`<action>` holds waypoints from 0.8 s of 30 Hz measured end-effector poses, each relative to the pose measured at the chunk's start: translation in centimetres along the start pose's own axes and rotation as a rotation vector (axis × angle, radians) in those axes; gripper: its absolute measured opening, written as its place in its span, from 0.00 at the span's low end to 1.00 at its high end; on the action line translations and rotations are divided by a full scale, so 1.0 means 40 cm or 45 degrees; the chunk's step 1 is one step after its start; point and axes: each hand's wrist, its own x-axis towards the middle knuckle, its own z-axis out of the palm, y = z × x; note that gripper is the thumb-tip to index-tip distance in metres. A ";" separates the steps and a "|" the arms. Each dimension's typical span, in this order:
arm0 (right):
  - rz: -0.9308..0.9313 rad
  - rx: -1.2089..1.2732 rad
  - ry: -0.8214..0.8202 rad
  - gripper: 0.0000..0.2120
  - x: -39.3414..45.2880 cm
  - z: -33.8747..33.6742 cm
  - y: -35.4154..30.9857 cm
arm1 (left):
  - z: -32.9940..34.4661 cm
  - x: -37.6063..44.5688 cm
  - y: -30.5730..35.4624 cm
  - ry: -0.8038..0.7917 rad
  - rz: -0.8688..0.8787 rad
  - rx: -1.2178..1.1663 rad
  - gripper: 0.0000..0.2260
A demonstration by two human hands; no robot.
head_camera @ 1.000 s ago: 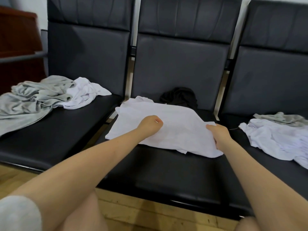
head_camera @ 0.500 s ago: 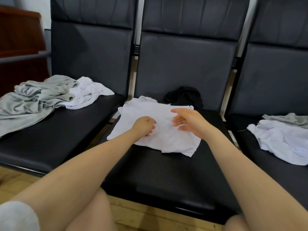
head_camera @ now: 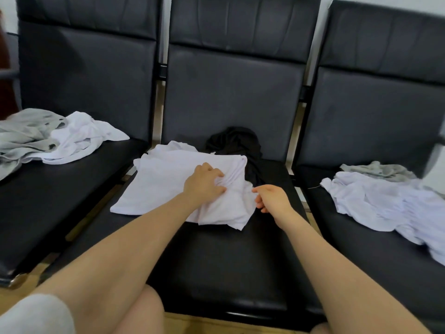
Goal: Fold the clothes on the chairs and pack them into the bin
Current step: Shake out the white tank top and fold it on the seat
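A white shirt (head_camera: 168,186) lies partly folded on the middle black chair (head_camera: 231,261). My left hand (head_camera: 204,185) rests on its right half, fingers curled into the cloth, and gathers a bunch of wrinkles at its fingertips. Just off the shirt's right edge, my right hand (head_camera: 272,197) hovers with loosely curled fingers; its fingertips point at the edge and hold nothing that I can see. Behind the shirt, against the backrest, sits a crumpled black garment (head_camera: 237,141). No bin is in view.
The left chair (head_camera: 60,194) carries a grey garment (head_camera: 24,136) and a crumpled white one (head_camera: 79,138). On the right chair (head_camera: 361,249) a white garment (head_camera: 385,203) is spread with a grey one (head_camera: 378,169) behind it. Wooden floor shows below the seats.
My right hand carried the shirt's right side over to the left, let go and drew back to the right edge. My left hand slid right onto the folded layer.
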 end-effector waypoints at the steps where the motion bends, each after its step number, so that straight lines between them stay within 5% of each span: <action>1: -0.002 -0.009 -0.013 0.10 0.000 -0.002 0.004 | 0.006 0.008 -0.005 0.033 0.030 0.025 0.16; 5: -0.045 -0.037 -0.035 0.11 0.008 -0.005 0.011 | -0.013 0.055 0.002 0.253 -0.069 -0.367 0.10; 9: -0.067 0.022 -0.111 0.12 0.022 0.028 -0.010 | -0.057 0.102 -0.005 0.465 -0.524 -1.002 0.13; 13: -0.061 -0.091 -0.211 0.20 0.029 0.079 -0.022 | -0.041 0.074 -0.028 0.093 -0.693 -1.053 0.23; 17: 0.029 -0.068 -0.190 0.20 0.048 0.110 -0.032 | -0.039 0.017 -0.026 -0.075 -0.661 -1.087 0.24; 20: 0.183 -0.043 -0.185 0.35 0.049 0.126 -0.048 | -0.036 -0.015 -0.019 -0.122 -0.653 -1.079 0.17; 24: 0.224 0.110 -0.164 0.31 0.032 0.125 -0.059 | -0.042 -0.021 -0.005 -0.015 -0.589 -0.855 0.17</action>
